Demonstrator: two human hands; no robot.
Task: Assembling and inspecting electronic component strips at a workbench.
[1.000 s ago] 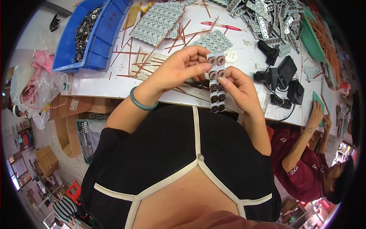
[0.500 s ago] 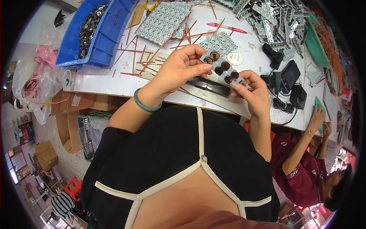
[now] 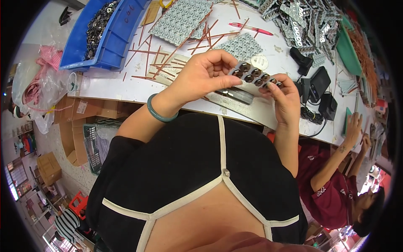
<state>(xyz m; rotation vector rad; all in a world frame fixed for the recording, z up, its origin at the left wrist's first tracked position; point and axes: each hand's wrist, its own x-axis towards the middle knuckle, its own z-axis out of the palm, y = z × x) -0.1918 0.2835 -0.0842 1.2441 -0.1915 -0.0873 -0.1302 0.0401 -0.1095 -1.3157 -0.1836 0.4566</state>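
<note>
Between my hands, above the front of the table, is a grey strip (image 3: 257, 78) set with two rows of dark round discs. My left hand (image 3: 212, 72) pinches its left end between thumb and fingers. The other end sits in the closed fingers of my right hand (image 3: 286, 97), which partly cover it. Under the strip, a dark glossy bar (image 3: 239, 96) lies on a long flat grey plate (image 3: 252, 112) near the table edge. Just beyond the strip are a white oval piece (image 3: 260, 62) and a small grey patterned sheet (image 3: 241, 45).
A blue bin (image 3: 119, 35) of dark small parts stands at left. Thin reddish-brown sticks (image 3: 147, 54), patterned sheets (image 3: 180, 21) and a pink pen (image 3: 251, 28) lie around. Metallic strips (image 3: 300, 27) are heaped far right, near black devices (image 3: 318, 82). A co-worker's hand (image 3: 354, 127) is at right.
Both hands have shifted slightly right with the strip, which now lies flatter and shows its discs at another angle. The co-worker's hand has moved slightly on the green item.
</note>
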